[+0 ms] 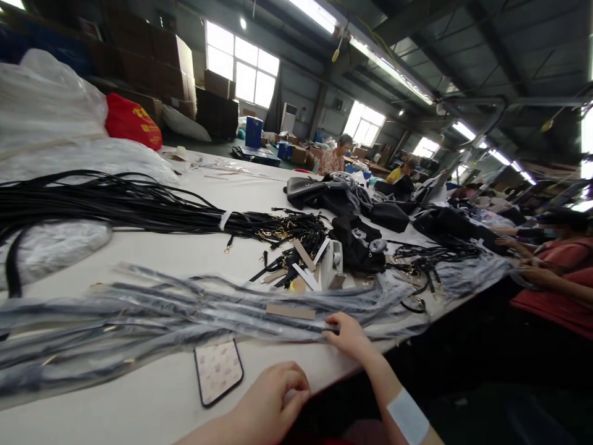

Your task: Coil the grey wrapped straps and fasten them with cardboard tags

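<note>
Plastic sleeves (222, 318): thin, translucent, creased; dark straps show inside. Laid lengthwise along the near side of the white surface (152, 395), presumably to keep them straight and within reach.
Right hand (346, 335): fingertips on the sleeves toward their right end, likely steadying or separating layers; whether they pinch cannot be told.
Left hand (278, 395): apart from the right, at the near edge, fingers curled toward the thumb; whether anything is held cannot be told.
Tan strip (291, 311): flat, rectangular, stiff-looking; rests on the sleeves, left of the right hand.
Patterned case (218, 372): round-cornered, dark-rimmed; lies flat, left of the left hand.
Black strap bundle (185, 210): long, narrow; gathered by a white band (225, 220), probably against tangling. Gold-coloured clasps (273, 233) cluster at its right end.
Black bags (310, 193): soft, slumped, on the far side.
</note>
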{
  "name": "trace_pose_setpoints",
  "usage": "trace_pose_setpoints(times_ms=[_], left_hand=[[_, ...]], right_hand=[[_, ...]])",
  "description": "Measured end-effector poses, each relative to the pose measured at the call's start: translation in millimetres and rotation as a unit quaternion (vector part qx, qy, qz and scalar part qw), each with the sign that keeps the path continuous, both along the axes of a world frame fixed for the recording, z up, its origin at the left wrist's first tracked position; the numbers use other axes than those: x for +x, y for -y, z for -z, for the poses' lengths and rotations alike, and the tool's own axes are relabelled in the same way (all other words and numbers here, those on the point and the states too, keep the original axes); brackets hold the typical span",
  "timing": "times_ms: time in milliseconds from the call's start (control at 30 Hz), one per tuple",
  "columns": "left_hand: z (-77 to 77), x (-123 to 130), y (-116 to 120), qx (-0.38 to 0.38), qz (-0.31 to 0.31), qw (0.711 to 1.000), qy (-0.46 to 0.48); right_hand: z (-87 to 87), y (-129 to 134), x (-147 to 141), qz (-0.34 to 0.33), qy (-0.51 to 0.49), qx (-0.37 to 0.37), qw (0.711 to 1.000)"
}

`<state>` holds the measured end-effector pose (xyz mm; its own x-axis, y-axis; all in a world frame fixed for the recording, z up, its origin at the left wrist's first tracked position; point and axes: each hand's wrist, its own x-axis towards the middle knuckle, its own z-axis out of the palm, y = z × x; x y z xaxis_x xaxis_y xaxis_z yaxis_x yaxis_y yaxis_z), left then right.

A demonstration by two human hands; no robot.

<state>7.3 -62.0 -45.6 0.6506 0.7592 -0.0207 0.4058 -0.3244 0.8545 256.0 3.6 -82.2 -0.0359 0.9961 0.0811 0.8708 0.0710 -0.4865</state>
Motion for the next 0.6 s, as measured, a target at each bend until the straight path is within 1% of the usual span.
trace_pose_setpoints(times_ms=[33,100,233,300,400,500,600], left_hand=[[2.4,2.3,1.3,-0.006,0.008,1.0,-0.012],[6.8,8.8,5.0,-0.014,0.026,0.999,-0.025],[9.0,20.6,14.2,-0.017,0.079,0.997,-0.012],[8.1,20.9,17.3,-0.016,0.092,0.996,-0.008],[9.1,13.4,17.7,-0.008,0.081,0.997,-0.017],[14.4,4.4,14.1,-0.005,0.061,0.998,-0.032],[20.1,1.4,10.0,-0.002,0.054,0.998,-0.034]], right_hand=[[5.8,3.2,-2.8,-0.002,0.008,-0.003,1.0],[9.9,1.6,-9.1,-0.002,0.025,0.001,1.0],[7.9,-14.4,-30.1,-0.04,0.065,-0.001,0.997],[7.7,-20.3,-41.6,-0.062,0.092,-0.006,0.994],[6.7,-24.0,-54.3,-0.077,0.131,-0.01,0.988],[0.0,-28.8,-59.7,-0.079,0.149,-0.011,0.986],[-13.3,-41.5,-57.2,-0.033,0.15,0.007,0.988]])
